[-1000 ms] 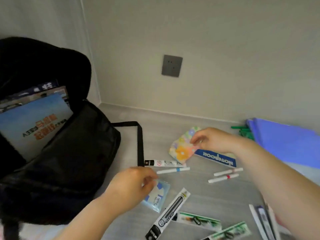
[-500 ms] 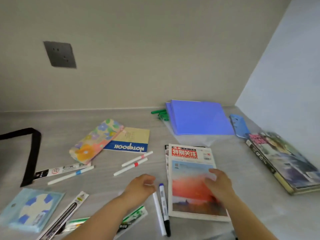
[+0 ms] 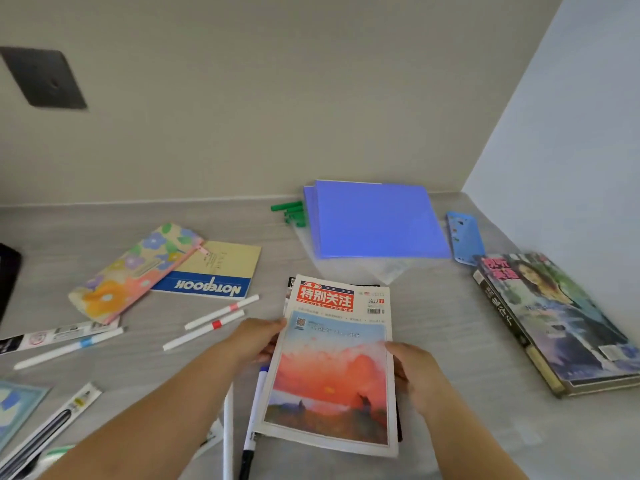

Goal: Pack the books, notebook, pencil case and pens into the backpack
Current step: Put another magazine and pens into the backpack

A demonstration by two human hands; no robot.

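A magazine with a red sunset cover (image 3: 332, 372) lies on a small stack in front of me. My left hand (image 3: 254, 339) grips its left edge and my right hand (image 3: 414, 372) grips its right edge. A thick book (image 3: 557, 323) lies at the right. The floral pencil case (image 3: 135, 271) overlaps the yellow and blue notebook (image 3: 214, 271) at the left. White pens (image 3: 214, 320) lie between them and the magazine; two more pens (image 3: 254, 410) lie under my left wrist. Only a black sliver of the backpack (image 3: 7, 271) shows at the far left edge.
Blue folders (image 3: 377, 220) with green pens (image 3: 291, 211) beside them lie near the back wall. A blue plastic piece (image 3: 462, 240) sits to their right. Packaged pen refills (image 3: 52, 336) and a light blue packet (image 3: 15, 407) lie at the left. Walls close in behind and right.
My view swung right, away from the backpack. Both hands left the pencil case area and closed on the two side edges of the sunset magazine.
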